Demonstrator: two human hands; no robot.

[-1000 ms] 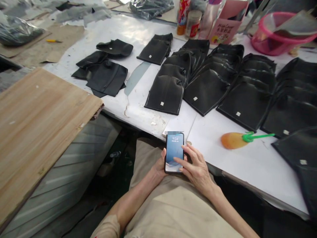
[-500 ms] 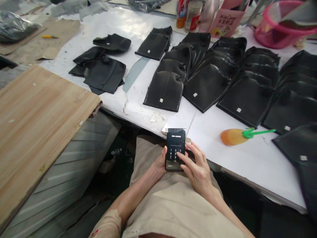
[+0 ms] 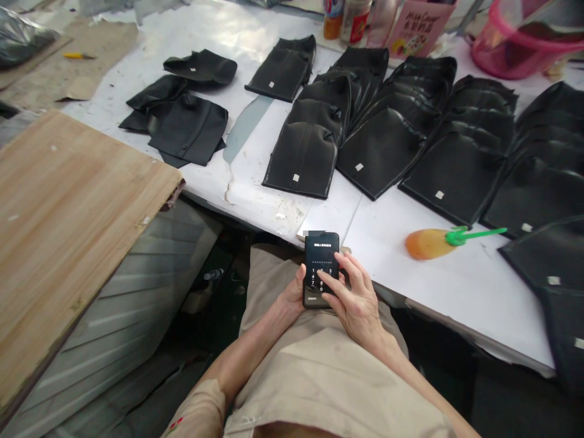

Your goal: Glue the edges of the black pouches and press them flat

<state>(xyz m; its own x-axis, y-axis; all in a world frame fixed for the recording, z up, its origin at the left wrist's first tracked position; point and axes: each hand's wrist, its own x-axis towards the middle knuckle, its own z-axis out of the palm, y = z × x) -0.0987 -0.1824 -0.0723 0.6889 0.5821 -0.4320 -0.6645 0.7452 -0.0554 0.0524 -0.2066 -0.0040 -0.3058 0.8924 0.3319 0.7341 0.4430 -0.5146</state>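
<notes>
A black smartphone [image 3: 311, 286] is held upright above my lap, its lit screen showing a number keypad. My left hand [image 3: 294, 291] is wrapped round its left edge and back, thumb along the side; the fingers behind it are hidden. Over the screen's right side is my right hand [image 3: 357, 301], fingers apart, with the index fingertip at the upper keypad keys. It holds nothing. Beyond the phone, several black leather-like pieces [image 3: 303, 152] with small white stickers lie in overlapping rows on the white-covered table [image 3: 387, 261].
An orange bottle [image 3: 426, 244] with a green stem-like top lies on the table at the right. Loose black pieces [image 3: 189, 128] lie at the left. A wooden board [image 3: 77, 201] juts in at left. Jars [image 3: 356, 23], a pink box [image 3: 422, 27] and a pink basket [image 3: 506, 52] stand at the back.
My right index finger has shifted up and left across the keypad. My left hand keeps its hold on the phone. The whole view has tilted slightly.
</notes>
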